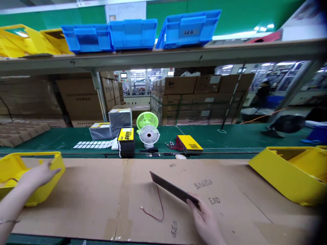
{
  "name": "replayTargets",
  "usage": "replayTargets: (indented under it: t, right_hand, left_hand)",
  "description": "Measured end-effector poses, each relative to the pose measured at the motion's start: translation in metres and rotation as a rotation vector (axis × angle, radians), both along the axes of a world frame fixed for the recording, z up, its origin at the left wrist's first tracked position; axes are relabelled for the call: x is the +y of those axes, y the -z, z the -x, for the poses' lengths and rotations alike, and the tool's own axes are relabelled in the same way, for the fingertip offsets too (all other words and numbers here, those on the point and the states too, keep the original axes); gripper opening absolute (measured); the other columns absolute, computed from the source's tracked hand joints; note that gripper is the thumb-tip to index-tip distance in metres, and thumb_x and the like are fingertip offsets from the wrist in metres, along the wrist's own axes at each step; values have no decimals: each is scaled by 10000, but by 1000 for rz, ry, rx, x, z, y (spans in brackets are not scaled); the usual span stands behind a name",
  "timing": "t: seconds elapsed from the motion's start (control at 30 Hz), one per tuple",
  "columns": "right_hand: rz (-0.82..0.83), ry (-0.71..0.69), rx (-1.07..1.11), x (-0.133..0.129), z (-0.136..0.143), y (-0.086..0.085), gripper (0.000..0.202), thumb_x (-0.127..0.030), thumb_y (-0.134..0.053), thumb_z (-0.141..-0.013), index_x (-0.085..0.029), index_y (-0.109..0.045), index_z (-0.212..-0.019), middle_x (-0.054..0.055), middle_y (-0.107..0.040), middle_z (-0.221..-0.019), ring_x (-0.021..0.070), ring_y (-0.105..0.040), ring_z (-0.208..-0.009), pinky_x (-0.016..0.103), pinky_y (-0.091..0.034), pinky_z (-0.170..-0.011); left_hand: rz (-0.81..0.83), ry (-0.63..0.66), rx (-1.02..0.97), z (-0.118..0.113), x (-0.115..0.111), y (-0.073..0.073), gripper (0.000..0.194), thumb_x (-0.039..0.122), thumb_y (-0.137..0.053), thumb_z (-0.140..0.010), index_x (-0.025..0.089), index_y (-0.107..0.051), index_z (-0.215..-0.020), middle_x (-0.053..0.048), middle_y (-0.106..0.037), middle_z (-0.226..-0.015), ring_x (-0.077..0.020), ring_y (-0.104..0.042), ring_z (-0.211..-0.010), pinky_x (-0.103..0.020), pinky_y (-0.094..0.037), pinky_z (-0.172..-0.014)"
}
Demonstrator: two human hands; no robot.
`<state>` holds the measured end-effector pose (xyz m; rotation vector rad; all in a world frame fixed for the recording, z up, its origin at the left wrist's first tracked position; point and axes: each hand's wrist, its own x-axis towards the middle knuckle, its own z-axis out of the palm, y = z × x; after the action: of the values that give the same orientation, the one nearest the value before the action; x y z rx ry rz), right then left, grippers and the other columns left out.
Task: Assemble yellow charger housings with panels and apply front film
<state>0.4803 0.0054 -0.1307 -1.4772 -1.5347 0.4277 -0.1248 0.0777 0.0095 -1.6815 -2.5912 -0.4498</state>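
Note:
My right hand (205,217) grips one end of a thin dark flat panel (173,189), thumb on the near face, and holds it tilted above the cardboard. From the panel a thin red and black wire (162,207) with a small white connector hangs down onto the cardboard. On the left, my left hand (38,176) is closed over the right-hand wall of a yellow plastic housing (48,190); some of its fingers are hidden behind the wall. Another yellow plastic housing (288,177) lies at the right edge of the cardboard.
Cardboard (92,197) covers the near bench. Behind it stand a black stack with a yellow label (126,146), a white fan (149,136), a green fan (147,119) and yellow-topped panels (190,143) with red wires. Blue bins (134,34) line the shelf (163,61) above.

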Motion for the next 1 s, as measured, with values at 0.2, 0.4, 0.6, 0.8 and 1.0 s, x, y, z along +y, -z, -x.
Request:
replayTargets:
  t: [0.2, 0.4, 0.6, 0.8, 1.0]
  right_hand:
    - [31, 133, 253, 17, -4, -33, 415, -473, -547, -772, -146, -600, -1022, 110, -696, -965, 263, -643, -933, 382, -506, -864]
    - [-50, 284, 327, 20, -9, -81, 404, -475, -601, -721, -137, -618, -942, 108, -714, -870, 279, -659, -878, 374, -529, -805]
    - [-145, 188, 376, 26, -16, -113, 365, -430, -633, -726, -159, -609, -969, 88, -705, -917, 259, -650, -898, 383, -521, -819]
    - [-56, -177, 282, 42, 6, -146, 331, -378, -600, -771, -173, -602, -1030, 81, -678, -1032, 239, -619, -969, 385, -496, -871]
    - [-40, -319, 117, 64, 44, -166, 318, -299, -529, -807, -183, -581, -1099, 68, -651, -1094, 225, -595, -1005, 393, -448, -928]
  left_hand:
    - [240, 572, -363, -153, -36, -23, 588, 563, -427, -770, 296, -398, -1293, -50, -647, -1119, -268, -603, -1002, -388, -443, -858]
    - [-159, 486, 1, -195, -9, -15, 703, 418, -561, -709, 180, -372, -1342, -131, -333, -1445, -333, -192, -1351, -513, -142, -1074]
    - [-81, 536, -657, -229, 17, 11, 522, 305, -526, -727, 204, -483, -1238, -123, -530, -1290, -292, -497, -1167, -430, -387, -959]
    - [-150, 719, -830, -272, 12, 7, 396, 235, -503, -744, 246, -563, -1135, -51, -575, -1243, -219, -531, -1129, -349, -418, -948]
    - [-277, 773, -942, -307, 18, 21, 347, 249, -483, -800, 168, -528, -1134, -100, -602, -1182, -210, -535, -1112, -359, -377, -981]
